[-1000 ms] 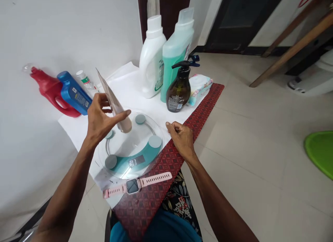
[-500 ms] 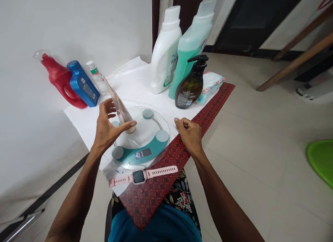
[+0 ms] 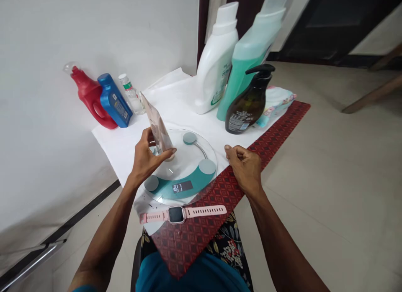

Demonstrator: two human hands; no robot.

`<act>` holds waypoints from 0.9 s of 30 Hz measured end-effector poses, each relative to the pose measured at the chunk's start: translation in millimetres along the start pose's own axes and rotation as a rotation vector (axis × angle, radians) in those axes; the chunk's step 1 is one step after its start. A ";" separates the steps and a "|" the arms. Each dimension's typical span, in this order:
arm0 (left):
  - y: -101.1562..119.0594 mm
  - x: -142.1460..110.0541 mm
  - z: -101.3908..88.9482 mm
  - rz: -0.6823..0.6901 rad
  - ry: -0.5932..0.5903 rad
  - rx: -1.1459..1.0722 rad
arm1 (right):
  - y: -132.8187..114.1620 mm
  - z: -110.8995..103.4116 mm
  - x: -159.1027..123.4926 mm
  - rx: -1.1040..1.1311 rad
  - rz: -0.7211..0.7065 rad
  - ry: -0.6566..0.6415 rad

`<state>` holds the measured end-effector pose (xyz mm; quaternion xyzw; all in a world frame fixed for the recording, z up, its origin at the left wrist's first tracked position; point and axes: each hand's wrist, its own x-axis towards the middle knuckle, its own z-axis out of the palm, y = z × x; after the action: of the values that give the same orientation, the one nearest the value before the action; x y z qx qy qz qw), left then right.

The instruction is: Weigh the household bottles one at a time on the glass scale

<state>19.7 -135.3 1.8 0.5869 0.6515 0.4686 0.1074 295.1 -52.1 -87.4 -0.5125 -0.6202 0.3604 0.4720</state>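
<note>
On the desk's [image 3: 188, 246] left are a red bottle [image 3: 89, 91], a blue bottle [image 3: 113, 99] and a clear bottle [image 3: 135, 100]. Next, the left hand [image 3: 146, 158] grasps the tube [image 3: 160, 128] in its fingers, tilted, top leaning left and away, over the glass scale [image 3: 196, 181]. The right hand [image 3: 246, 164], fingers curled with nothing visible inside, is farther from it, near the pump bottle [image 3: 248, 106]

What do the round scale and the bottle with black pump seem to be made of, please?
The round scale looks like clear, glossy glass, because the white covering shows through its plate; clear plastic is possible too. The pump bottle seems smooth, shiny brown plastic, partly see-through, though glass cannot be ruled out.
</note>
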 end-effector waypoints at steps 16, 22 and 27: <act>-113.6 119.5 -66.8 -0.349 0.578 0.294 | 1.0 2.3 3.4 -0.063 -0.006 -0.013; -131.7 142.9 -43.0 -0.365 0.641 0.291 | 1.5 4.6 6.2 -0.093 -0.019 0.001; -141.9 151.7 -34.1 -0.350 0.702 0.165 | 0.5 5.2 6.5 -0.086 -0.021 -0.009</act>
<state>-141.7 -2.4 -22.2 0.2781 0.7741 0.5614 -0.0910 290.2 -45.4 -87.9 -0.5244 -0.6424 0.3307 0.4505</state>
